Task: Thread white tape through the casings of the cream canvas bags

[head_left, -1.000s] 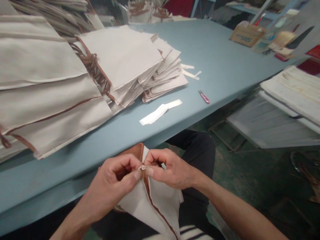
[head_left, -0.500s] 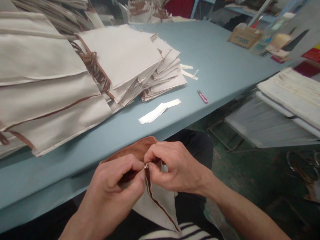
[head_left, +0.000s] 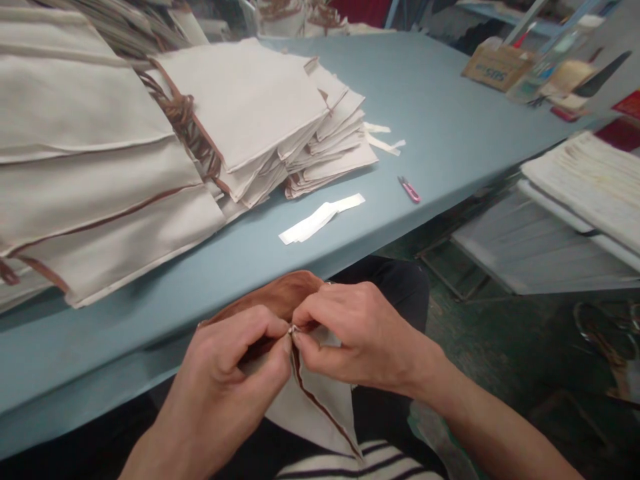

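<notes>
A cream fabric piece with brown edging and a brown inner side, like a sewn bag (head_left: pixel 327 393), lies over my lap below the table edge. My left hand (head_left: pixel 233 373) pinches its seam between thumb and forefinger. Right beside it, my right hand (head_left: pixel 357 337) pinches the same seam, the two sets of fingertips almost touching. A tiny pale bit of cloth or thread shows between them, too small to make out. From there the brown-edged seam runs down toward my striped top. Part of the bag is hidden behind my hands.
On the blue-green table (head_left: pixel 430 100) are stacked cream fabric pieces (head_left: pixel 250 100), white strips (head_left: pixel 323 219) and pink thread snips (head_left: pixel 410 189). Farther back stand a cardboard box (head_left: pixel 497 65) and a clear bottle (head_left: pixel 545 63). Pale sheets (head_left: pixel 590 180) are piled on a rack at right.
The view has shifted slightly. Both hands keep their pinch on the bag's seam, with the right fingers moved only a little.
</notes>
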`<control>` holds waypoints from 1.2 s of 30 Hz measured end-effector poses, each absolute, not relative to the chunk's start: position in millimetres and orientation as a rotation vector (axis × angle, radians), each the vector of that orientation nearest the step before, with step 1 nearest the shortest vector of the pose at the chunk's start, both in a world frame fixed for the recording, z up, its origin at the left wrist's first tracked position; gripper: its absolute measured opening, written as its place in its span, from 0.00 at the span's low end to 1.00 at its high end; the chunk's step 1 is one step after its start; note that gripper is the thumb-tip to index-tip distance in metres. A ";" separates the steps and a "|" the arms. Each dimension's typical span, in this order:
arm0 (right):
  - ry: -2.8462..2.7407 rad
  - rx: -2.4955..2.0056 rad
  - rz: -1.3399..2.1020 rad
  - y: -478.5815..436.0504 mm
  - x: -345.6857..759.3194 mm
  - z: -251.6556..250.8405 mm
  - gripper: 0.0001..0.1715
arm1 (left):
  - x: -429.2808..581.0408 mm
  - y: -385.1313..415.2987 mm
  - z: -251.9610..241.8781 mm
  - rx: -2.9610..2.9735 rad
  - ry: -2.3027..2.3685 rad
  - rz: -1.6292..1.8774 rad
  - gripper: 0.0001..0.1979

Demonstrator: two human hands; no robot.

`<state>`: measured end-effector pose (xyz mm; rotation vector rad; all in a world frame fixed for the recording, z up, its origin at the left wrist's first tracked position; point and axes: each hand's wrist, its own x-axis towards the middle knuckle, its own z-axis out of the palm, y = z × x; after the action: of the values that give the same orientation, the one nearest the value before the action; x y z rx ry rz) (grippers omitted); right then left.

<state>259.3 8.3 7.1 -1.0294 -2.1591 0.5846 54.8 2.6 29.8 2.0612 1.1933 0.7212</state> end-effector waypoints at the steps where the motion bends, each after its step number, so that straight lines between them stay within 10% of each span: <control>1: -2.202 -1.048 0.513 6.6 258.9 9.8 0.08 | 55.5 0.4 29.6 2.119 1.180 0.740 0.13; 8: -1.957 -1.150 0.789 0.7 250.1 11.7 0.07 | 62.3 -6.2 26.8 2.116 1.231 0.841 0.14; 16: -1.729 -1.105 1.094 3.4 242.8 -13.7 0.05 | 44.9 6.9 -3.6 0.838 1.093 0.538 0.16; 36: -2.214 -1.082 1.030 19.9 251.4 -2.6 0.06 | 23.9 17.8 24.6 2.049 1.080 0.492 0.08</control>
<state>251.4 19.9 -2.6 -1.0815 -2.2144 1.0305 23.9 17.8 24.6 2.0486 1.0805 0.4918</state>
